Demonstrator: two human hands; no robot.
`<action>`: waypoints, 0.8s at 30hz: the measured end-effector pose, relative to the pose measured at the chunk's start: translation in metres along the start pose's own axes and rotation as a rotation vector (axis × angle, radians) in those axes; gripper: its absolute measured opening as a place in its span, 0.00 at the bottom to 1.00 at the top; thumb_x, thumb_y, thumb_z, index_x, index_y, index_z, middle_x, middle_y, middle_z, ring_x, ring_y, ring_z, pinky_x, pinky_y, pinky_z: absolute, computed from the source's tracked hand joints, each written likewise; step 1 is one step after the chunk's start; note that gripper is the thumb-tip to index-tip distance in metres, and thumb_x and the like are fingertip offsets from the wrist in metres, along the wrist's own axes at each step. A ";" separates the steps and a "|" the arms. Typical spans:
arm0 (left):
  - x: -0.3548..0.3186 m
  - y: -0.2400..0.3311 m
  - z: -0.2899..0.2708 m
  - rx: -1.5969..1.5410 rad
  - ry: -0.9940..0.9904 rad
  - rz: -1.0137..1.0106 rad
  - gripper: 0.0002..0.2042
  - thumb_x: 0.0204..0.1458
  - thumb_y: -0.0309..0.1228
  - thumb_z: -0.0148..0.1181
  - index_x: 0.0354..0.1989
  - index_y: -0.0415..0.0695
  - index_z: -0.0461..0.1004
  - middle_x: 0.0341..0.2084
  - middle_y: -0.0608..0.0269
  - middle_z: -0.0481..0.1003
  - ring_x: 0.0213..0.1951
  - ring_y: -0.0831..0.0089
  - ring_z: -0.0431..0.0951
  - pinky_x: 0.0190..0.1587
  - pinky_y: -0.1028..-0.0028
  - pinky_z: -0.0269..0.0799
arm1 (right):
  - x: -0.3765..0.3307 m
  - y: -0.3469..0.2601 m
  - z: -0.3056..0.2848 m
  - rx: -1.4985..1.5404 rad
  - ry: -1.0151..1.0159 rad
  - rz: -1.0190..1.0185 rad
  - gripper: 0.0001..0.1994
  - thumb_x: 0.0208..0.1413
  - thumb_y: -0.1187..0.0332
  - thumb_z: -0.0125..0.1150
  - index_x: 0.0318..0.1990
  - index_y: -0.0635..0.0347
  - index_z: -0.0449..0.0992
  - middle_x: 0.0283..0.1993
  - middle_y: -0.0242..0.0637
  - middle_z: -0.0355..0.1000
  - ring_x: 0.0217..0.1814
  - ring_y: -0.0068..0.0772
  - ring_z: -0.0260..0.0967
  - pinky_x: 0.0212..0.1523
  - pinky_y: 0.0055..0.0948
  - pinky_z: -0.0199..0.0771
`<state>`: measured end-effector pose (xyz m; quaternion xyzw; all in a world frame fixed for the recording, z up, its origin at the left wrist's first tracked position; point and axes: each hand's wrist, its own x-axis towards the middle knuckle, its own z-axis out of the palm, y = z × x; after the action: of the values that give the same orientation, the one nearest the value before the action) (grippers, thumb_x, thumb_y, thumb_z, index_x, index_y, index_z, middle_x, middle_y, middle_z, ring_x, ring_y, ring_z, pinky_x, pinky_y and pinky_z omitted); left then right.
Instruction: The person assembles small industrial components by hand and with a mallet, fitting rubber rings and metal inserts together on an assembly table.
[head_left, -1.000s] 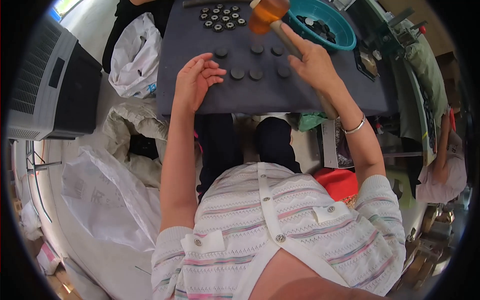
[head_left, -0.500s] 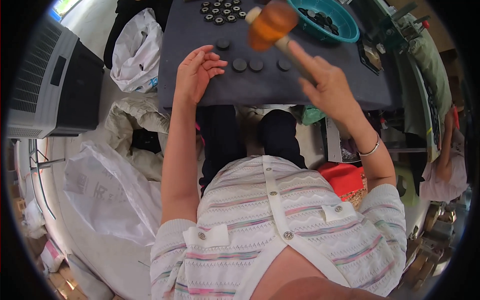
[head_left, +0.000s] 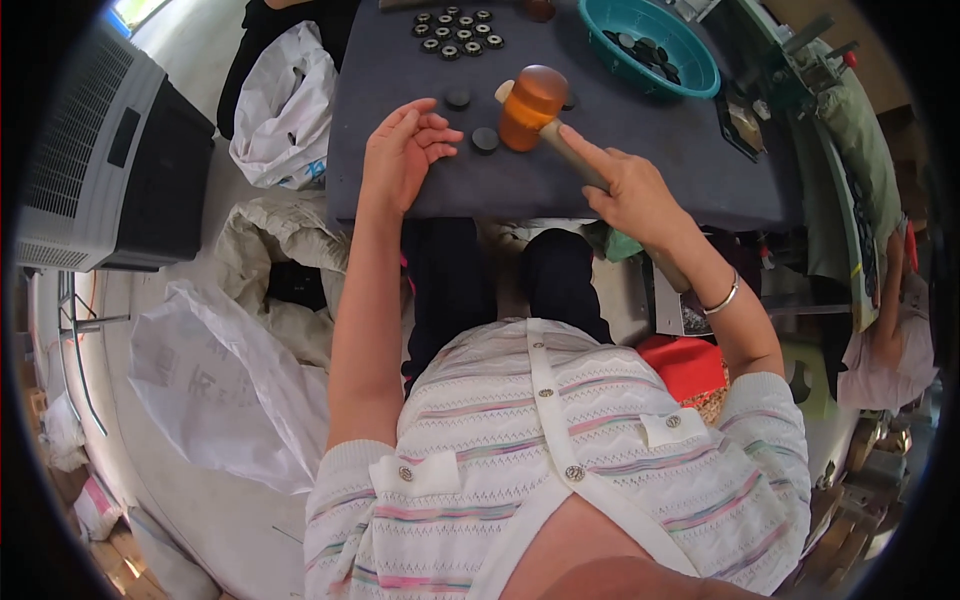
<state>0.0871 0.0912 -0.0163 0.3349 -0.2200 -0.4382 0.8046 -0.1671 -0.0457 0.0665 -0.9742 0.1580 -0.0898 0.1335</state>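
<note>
Mallet [head_left: 532,108] at mid-table, amber head over the near part of the table [head_left: 690,155]; can't tell whether it touches anything, since it hides what lies beneath. Right hand [head_left: 635,195] at its 4 o'clock, closed round the handle, forefinger laid along it. Left hand [head_left: 402,150] at 8 o'clock, empty, half-open, fingers loosely curled just beside a black disc [head_left: 484,140]. Another disc [head_left: 457,97] at 9; a third, half-hidden, at 3.

Progress, by my reckoning: partway. Few discs out singly, plenty in the teal basin [head_left: 697,68] at 2 o'clock; these look left to do. About a dozen ringed pieces [head_left: 463,34] grouped at 10 to 11 — done or waiting, can't say.

Materials: mallet head glossy, translucent, barrel-shaped; handle dull, wood-like. Discs matt, flat, round; ringed pieces black with shiny metal centres. Basin smooth plastic, table-top dark and plain. Farther out at 9 — a crumpled white sack [head_left: 285,110].
</note>
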 end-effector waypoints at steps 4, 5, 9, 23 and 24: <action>-0.001 -0.001 -0.006 -0.046 -0.003 0.056 0.13 0.61 0.31 0.42 0.46 0.34 0.67 0.27 0.57 0.71 0.28 0.63 0.76 0.29 0.69 0.71 | 0.004 -0.021 -0.016 0.133 0.141 -0.052 0.37 0.43 0.73 0.59 0.64 0.39 0.57 0.28 0.46 0.67 0.28 0.49 0.68 0.33 0.41 0.68; -0.001 0.001 -0.005 -0.068 -0.018 0.056 0.14 0.62 0.32 0.40 0.44 0.34 0.68 0.25 0.59 0.70 0.25 0.66 0.72 0.28 0.71 0.66 | 0.005 -0.025 -0.016 0.134 0.134 -0.051 0.37 0.43 0.73 0.59 0.64 0.39 0.57 0.28 0.46 0.67 0.28 0.49 0.68 0.33 0.41 0.68; -0.001 0.000 -0.010 -0.142 -0.041 0.031 0.15 0.62 0.34 0.38 0.39 0.35 0.69 0.21 0.61 0.67 0.21 0.70 0.65 0.24 0.74 0.57 | 0.012 -0.030 0.019 -0.038 0.015 -0.102 0.41 0.40 0.76 0.59 0.66 0.40 0.54 0.28 0.46 0.65 0.27 0.47 0.65 0.31 0.41 0.66; -0.001 0.001 -0.008 -0.111 0.003 0.051 0.13 0.61 0.33 0.42 0.37 0.36 0.70 0.20 0.61 0.68 0.20 0.70 0.68 0.22 0.74 0.58 | 0.019 -0.027 0.013 -0.034 -0.016 -0.035 0.38 0.43 0.72 0.58 0.65 0.40 0.55 0.28 0.46 0.68 0.30 0.49 0.69 0.34 0.40 0.70; -0.001 0.000 -0.009 -0.117 -0.009 0.054 0.13 0.61 0.33 0.42 0.37 0.36 0.70 0.20 0.61 0.68 0.20 0.70 0.68 0.22 0.74 0.58 | 0.025 -0.024 0.006 0.022 -0.006 -0.050 0.38 0.43 0.73 0.58 0.65 0.40 0.55 0.29 0.47 0.68 0.30 0.49 0.69 0.35 0.40 0.70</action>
<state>0.0922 0.0948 -0.0224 0.2795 -0.2064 -0.4298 0.8334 -0.1355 -0.0308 0.0710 -0.9766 0.1324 -0.0920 0.1426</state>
